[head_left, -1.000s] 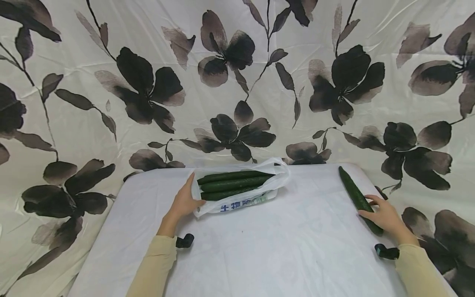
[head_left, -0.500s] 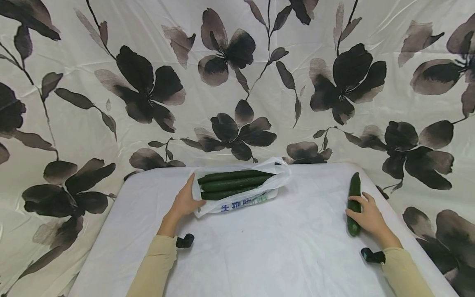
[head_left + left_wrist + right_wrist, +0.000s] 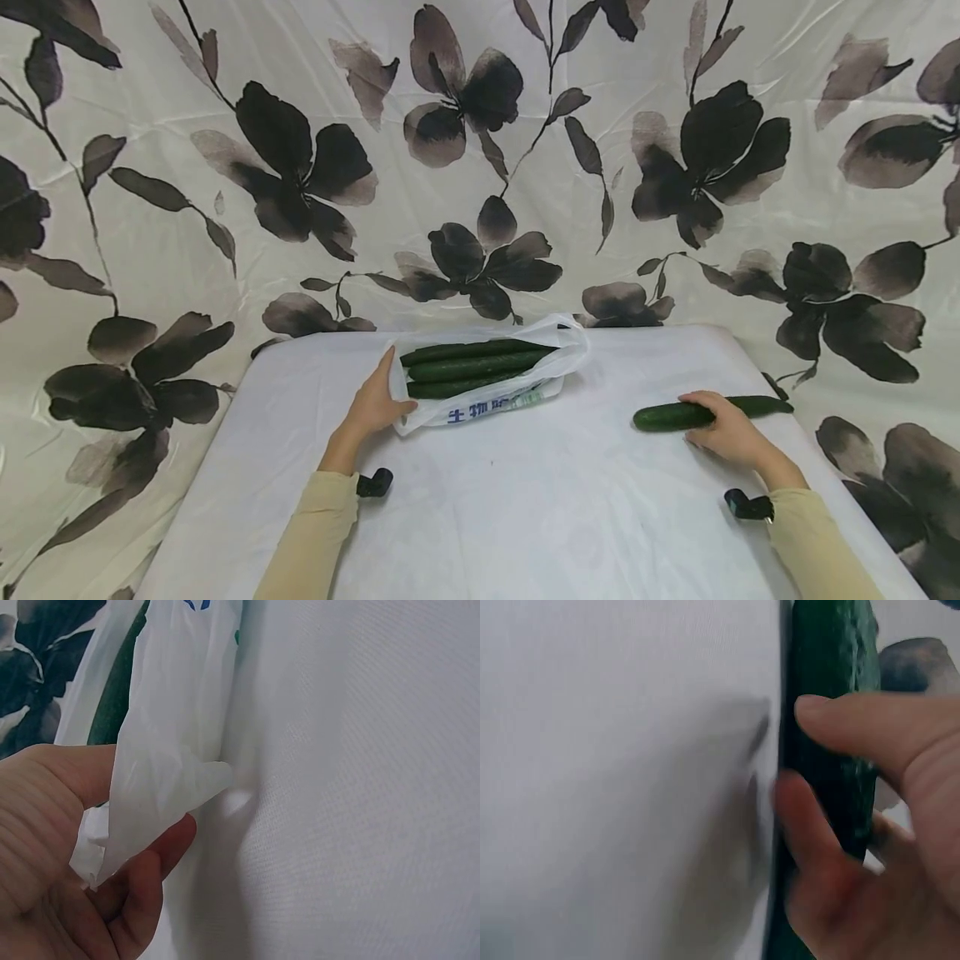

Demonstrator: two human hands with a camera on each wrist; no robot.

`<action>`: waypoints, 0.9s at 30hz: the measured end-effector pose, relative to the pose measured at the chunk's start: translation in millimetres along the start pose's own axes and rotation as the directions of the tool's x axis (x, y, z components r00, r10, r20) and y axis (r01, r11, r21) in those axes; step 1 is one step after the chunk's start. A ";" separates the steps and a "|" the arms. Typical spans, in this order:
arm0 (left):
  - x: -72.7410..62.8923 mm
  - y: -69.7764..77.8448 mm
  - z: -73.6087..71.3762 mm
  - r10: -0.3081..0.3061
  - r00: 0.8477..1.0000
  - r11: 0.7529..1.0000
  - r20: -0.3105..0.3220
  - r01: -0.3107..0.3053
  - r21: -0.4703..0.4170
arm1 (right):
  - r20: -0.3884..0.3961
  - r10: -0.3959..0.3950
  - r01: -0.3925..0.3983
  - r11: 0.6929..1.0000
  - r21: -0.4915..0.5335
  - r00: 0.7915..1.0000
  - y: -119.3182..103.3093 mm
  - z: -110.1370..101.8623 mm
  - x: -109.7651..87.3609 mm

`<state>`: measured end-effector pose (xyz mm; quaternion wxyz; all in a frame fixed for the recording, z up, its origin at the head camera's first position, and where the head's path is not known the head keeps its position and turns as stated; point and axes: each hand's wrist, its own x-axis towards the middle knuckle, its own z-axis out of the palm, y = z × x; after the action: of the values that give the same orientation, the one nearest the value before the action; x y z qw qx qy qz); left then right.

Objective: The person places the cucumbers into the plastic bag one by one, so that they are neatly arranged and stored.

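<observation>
On the left, a white plastic bag with blue lettering lies on its side, its mouth facing my left hand. Inside it, several dark green cucumbers lie side by side. My left hand grips the bag's near edge; in the left wrist view, the bag film passes between thumb and fingers. Over at the right side, my right hand holds a single cucumber around its middle. That cucumber lies roughly crosswise, its right end at the table's edge. The right wrist view shows thumb and fingers around its dark skin.
A white cloth covers the table. Behind and around it hangs a pale curtain with dark flowers. Each wrist carries a small black camera, the left one and the right one.
My right hand has turned the single cucumber from pointing away to lying crosswise, shifting it left from the table's right edge. My left hand and the bag have stayed in place.
</observation>
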<state>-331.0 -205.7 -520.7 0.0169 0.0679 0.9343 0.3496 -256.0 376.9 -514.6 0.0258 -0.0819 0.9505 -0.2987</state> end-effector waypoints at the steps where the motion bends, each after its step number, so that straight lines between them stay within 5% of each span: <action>1: 0.6 -0.1 -0.1 0.002 1.000 1.000 0.000 -0.002 0.000 | -0.017 -0.003 0.002 0.997 -0.072 1.000 2.0 -2.3 0.5; 7: 1.2 1.2 -0.1 0.010 1.000 1.000 -0.002 -0.010 -0.004 | -0.142 -0.070 0.031 0.966 -0.257 0.987 16.5 -7.4 3.8; 13: -0.7 2.5 0.2 0.003 1.000 1.000 0.001 -0.003 -0.018 | -0.118 -0.090 0.066 0.979 -0.193 0.989 21.9 -6.5 9.1; 19: -0.1 2.3 1.7 -0.025 1.000 1.000 0.000 0.025 -0.019 | -0.033 -0.134 0.122 0.960 -0.253 0.990 16.2 -7.3 8.9; 27: 1.6 2.6 3.2 0.031 1.000 0.999 -0.002 -0.031 -0.038 | -0.088 -0.207 0.192 0.969 -0.155 0.974 16.2 7.1 8.6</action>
<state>-332.0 -201.5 -521.4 0.0121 0.0819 0.9263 0.3675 -266.1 384.5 -529.7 -0.0598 -0.1632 0.9567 -0.2336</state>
